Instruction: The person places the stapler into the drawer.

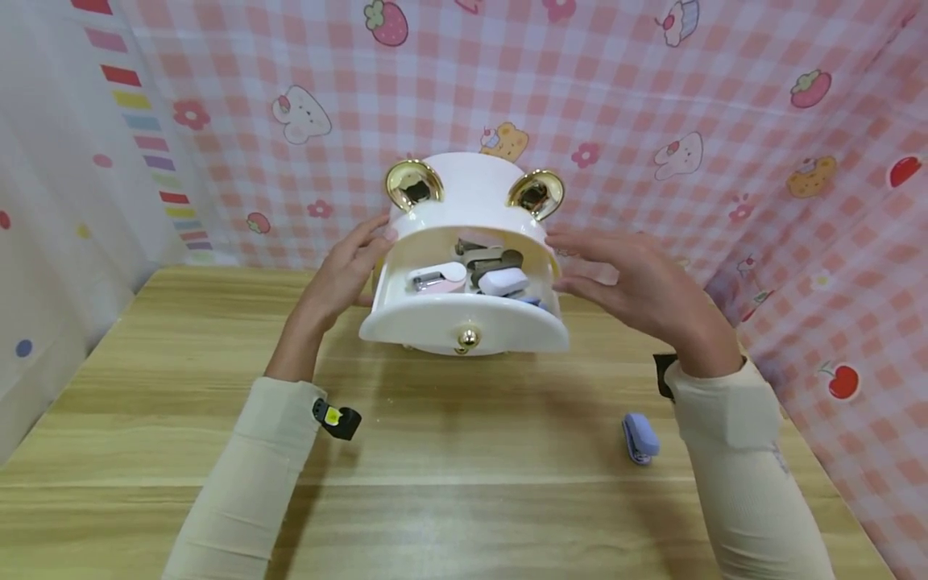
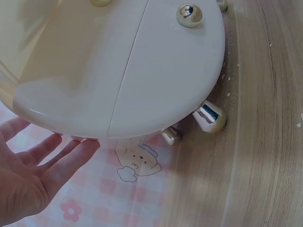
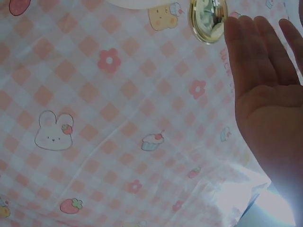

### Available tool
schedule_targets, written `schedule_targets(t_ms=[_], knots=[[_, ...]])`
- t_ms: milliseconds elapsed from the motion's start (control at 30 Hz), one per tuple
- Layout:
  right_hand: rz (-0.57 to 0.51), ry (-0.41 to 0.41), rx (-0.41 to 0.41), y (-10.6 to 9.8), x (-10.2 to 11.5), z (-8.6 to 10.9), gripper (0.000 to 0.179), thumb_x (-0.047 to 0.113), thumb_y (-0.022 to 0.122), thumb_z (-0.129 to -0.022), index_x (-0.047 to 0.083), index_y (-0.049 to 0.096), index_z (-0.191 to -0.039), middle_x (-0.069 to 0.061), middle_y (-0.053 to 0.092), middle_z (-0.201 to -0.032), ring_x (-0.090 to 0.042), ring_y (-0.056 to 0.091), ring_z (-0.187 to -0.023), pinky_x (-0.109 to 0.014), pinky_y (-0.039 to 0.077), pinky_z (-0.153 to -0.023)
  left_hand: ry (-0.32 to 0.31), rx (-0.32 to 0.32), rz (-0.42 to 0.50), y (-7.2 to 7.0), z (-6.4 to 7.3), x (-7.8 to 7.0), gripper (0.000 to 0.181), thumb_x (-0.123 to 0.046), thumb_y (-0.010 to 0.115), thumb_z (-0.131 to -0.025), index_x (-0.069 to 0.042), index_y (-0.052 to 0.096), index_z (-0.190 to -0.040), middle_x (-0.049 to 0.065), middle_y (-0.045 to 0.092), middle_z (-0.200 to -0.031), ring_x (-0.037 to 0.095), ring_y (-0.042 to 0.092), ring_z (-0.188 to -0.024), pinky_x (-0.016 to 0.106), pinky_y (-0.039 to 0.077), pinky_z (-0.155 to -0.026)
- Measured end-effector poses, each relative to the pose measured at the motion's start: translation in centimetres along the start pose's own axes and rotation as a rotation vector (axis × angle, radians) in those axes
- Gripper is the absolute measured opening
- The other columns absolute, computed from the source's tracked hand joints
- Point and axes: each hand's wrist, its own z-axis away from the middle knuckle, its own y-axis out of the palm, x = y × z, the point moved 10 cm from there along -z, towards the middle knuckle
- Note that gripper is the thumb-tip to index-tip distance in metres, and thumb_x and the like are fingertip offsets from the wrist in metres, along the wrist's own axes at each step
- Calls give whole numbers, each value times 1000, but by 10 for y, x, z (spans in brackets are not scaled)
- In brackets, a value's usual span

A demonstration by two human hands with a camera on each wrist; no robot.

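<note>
A white storage box (image 1: 474,185) with gold round ears stands on small gold feet, its upper drawer (image 1: 413,322) pulled out toward me. In the drawer lie several small staplers, among them a pink-and-white stapler (image 1: 441,279), a pale lavender stapler (image 1: 503,282) and a grey-brown one (image 1: 500,259) behind it. My left hand (image 1: 341,274) touches the box's left side with extended fingers; in the left wrist view those fingers (image 2: 75,153) lie along the rounded edge. At the right side, my right hand (image 1: 638,278) has its fingertips at the wall, fingers nearly straight.
A lavender-blue stapler (image 1: 641,439) lies on the wooden table (image 1: 435,499) at the right, near my right forearm. Pink checked cloth (image 1: 638,97) hangs close behind the box and along the right side. White crumbs dot the tabletop by the box.
</note>
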Motion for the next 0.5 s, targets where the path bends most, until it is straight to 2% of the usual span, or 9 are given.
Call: schedule_targets(t_ms=[233, 500], knots=[[96, 74, -106, -23, 5, 14, 53, 3, 85, -81, 4, 68, -131, -11, 65, -134, -30, 62, -122, -50, 50, -99, 8, -5, -4, 0, -1, 1, 69, -54, 45, -104, -22, 27, -162, 18, 37, -155, 39, 46, -133, 51, 61, -74], [195, 194, -241, -52, 0, 38, 58, 6, 88, -78, 5, 67, -133, -13, 65, -134, -35, 65, -116, -52, 51, -97, 8, -7, -6, 0, 0, 1, 69, -54, 45, -104, -22, 27, -162, 18, 37, -155, 39, 46, -133, 50, 61, -74]])
